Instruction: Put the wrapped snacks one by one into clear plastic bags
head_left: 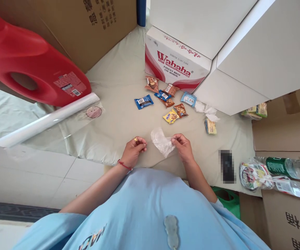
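My right hand (183,147) pinches the edge of a crumpled clear plastic bag (162,141), which hangs loosely over the cloth-covered surface. To the left of the bag, apart from it, my left hand (135,151) has its fingers curled and thumb pressed to them; whether anything tiny is between them is hidden. Beyond both hands lie several small wrapped snacks: a dark blue packet (144,102), a yellow packet (171,116), brown packets (181,110) and a light blue packet (188,99). Crumpled white plastic (207,110) lies right of these, with a small yellow packet (211,127) below it.
A red jug (71,74) and a roll of clear film (48,119) are at left. A Wahaha water carton (176,60) stands at the back beside white boxes (264,52). On the right are a pixelated dark object (227,166), plastic bottles (280,167) and cardboard boxes (282,133).
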`<state>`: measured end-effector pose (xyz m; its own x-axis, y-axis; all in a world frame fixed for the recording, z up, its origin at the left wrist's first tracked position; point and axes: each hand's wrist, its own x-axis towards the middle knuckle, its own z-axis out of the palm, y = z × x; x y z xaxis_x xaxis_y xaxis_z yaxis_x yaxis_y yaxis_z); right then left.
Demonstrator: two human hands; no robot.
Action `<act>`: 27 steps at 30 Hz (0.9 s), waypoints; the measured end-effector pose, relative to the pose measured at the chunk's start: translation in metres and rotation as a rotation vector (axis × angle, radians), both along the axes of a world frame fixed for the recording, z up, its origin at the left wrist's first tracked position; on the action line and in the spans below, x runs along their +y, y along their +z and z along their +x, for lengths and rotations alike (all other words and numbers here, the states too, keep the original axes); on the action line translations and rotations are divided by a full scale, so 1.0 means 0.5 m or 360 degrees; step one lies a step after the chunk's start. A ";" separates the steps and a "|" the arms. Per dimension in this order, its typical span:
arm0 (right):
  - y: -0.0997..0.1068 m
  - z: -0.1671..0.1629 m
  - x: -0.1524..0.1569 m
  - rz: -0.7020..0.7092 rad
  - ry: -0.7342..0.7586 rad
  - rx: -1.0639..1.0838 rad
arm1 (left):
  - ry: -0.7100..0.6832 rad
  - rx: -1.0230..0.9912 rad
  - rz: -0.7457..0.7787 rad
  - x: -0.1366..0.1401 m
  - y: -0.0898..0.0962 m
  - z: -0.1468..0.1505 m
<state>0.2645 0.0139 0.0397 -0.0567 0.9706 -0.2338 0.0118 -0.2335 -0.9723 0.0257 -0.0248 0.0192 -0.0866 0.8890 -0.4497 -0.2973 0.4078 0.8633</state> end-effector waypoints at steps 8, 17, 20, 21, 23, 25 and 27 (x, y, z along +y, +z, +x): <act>-0.024 -0.020 -0.037 -0.0064 -0.0023 0.0148 | -0.0654 -0.0110 -0.0126 0.009 0.033 0.029; -0.001 0.006 -0.035 -0.0110 0.0169 -0.0058 | -0.0456 0.0134 0.0193 0.013 0.025 0.021; 0.010 -0.001 -0.026 0.0012 0.0273 -0.0221 | -0.0532 0.0111 0.0295 0.005 0.034 0.029; 0.012 -0.005 -0.023 0.0022 0.0317 -0.0251 | -0.0542 0.0084 0.0294 0.003 0.034 0.031; 0.011 -0.012 -0.016 0.0005 0.0341 -0.0262 | -0.0514 0.0027 0.0240 0.002 0.031 0.032; 0.007 -0.013 -0.008 -0.0015 0.0196 -0.0209 | -0.0422 0.0001 0.0152 0.003 0.023 0.026; 0.003 -0.008 -0.002 -0.0031 -0.0011 -0.0096 | -0.0332 0.0022 0.0085 0.004 0.014 0.015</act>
